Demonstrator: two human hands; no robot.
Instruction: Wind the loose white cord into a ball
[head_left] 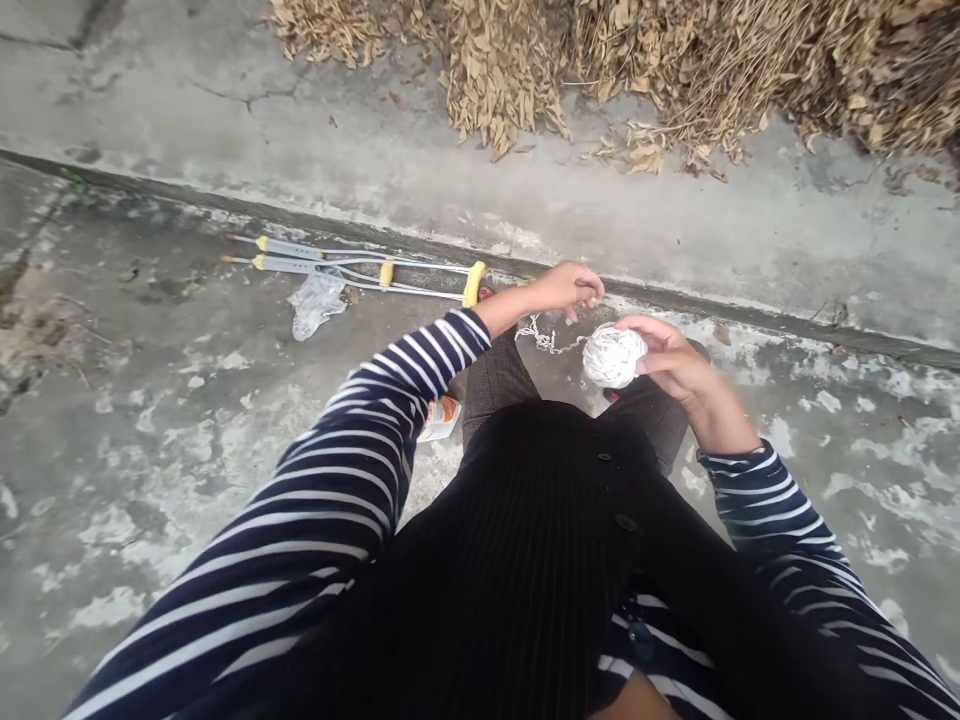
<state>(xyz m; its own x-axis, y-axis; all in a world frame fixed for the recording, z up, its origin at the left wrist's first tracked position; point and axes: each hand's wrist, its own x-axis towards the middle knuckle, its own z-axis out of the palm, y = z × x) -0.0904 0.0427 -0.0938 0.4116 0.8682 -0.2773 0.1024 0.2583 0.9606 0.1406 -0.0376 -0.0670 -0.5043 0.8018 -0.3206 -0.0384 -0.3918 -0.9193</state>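
A round white ball of wound cord [613,356] is in my right hand [667,362], whose fingers and thumb grip its right side. From the ball's left side a loose white strand [547,338] trails away and bunches up below my left hand [570,287]. My left hand is up and to the left of the ball, apart from it, with its fingers curled. Whether a strand lies between those fingers is too small to make out.
Crutches with yellow pads [474,284] lie on the concrete at the left, beside a crumpled clear plastic bag [318,303]. An orange and white packet [440,418] is by my left leg. Dry leaves [502,75] cover the raised ledge's far side.
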